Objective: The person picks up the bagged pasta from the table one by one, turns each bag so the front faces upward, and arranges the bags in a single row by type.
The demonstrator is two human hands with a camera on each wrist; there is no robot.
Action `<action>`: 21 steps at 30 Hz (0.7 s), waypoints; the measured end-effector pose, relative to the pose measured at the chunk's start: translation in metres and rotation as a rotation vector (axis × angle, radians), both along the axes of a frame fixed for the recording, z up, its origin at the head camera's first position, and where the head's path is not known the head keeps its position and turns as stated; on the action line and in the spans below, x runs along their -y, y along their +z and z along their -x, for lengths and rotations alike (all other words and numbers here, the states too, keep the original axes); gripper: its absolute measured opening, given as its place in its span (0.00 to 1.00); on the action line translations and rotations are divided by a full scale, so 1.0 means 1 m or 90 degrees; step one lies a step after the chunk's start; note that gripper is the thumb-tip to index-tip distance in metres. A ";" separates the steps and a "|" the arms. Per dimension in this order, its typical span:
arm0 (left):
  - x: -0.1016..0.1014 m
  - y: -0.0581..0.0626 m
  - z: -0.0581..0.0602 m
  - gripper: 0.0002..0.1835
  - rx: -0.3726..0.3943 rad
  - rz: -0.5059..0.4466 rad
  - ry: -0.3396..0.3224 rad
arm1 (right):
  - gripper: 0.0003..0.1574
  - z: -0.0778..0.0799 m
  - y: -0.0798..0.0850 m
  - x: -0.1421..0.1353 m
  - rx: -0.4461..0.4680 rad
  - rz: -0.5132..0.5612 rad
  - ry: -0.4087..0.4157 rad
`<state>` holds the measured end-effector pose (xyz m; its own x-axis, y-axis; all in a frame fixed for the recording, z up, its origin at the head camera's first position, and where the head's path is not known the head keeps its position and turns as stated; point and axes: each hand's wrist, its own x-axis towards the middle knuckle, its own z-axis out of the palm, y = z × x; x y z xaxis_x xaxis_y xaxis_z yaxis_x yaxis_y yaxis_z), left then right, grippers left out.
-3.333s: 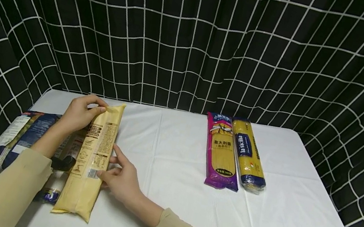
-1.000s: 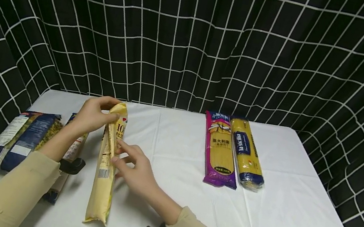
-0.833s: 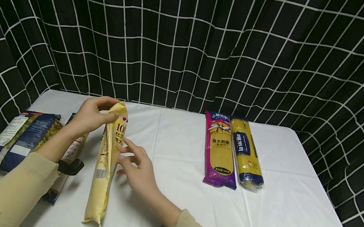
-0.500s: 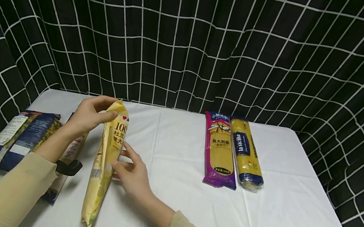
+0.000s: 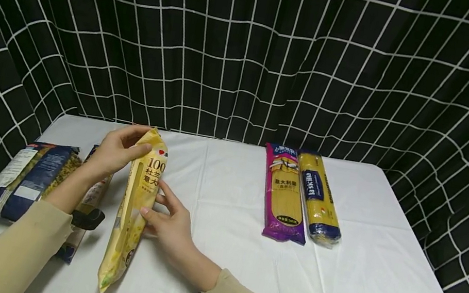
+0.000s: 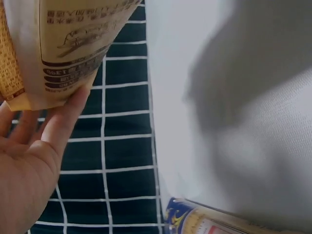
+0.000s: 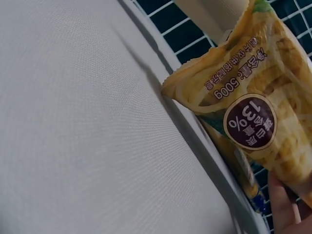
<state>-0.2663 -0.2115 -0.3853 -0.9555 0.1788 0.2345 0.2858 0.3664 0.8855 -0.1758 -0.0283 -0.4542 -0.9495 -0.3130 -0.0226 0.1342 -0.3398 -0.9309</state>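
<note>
Tilted above the white table, a long yellow packet of pasta [image 5: 126,237] shows its front with a large "100" and part of its side. My left hand [image 5: 115,151] pinches its top end, thumb in front. At the packet's right edge, about halfway down, my right hand [image 5: 173,225] holds it with the thumb on the front and fingers partly hidden behind. Printed back text on the packet [image 6: 80,34] shows in the left wrist view. The right wrist view has its lower end [image 7: 234,87], marked 500g, with fingertips [image 7: 279,195] against it.
Left of the yellow packet lie a narrow pasta packet [image 5: 92,197], partly behind my left forearm, and a wide dark-blue pasta bag [image 5: 27,183]. At right lie a purple-edged spaghetti packet [image 5: 284,197] and a yellow-and-blue one [image 5: 318,203]. Black gridded cloth [image 5: 249,65] surrounds the table [image 5: 370,285].
The yellow packet has moved right, off the narrow one, and turned about its length from its printed back to its front. My right hand has shifted its hold along the edge.
</note>
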 end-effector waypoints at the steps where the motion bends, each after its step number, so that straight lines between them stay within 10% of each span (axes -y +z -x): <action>1: -0.001 0.000 -0.001 0.26 0.003 0.008 -0.002 | 0.44 0.000 0.000 0.000 0.001 0.001 -0.003; 8: -0.004 0.006 -0.014 0.35 0.039 0.113 0.017 | 0.45 0.002 0.002 -0.006 -0.020 0.004 -0.028; 21: -0.007 0.000 -0.045 0.42 0.054 0.133 0.022 | 0.45 0.007 0.012 -0.013 -0.084 -0.048 -0.059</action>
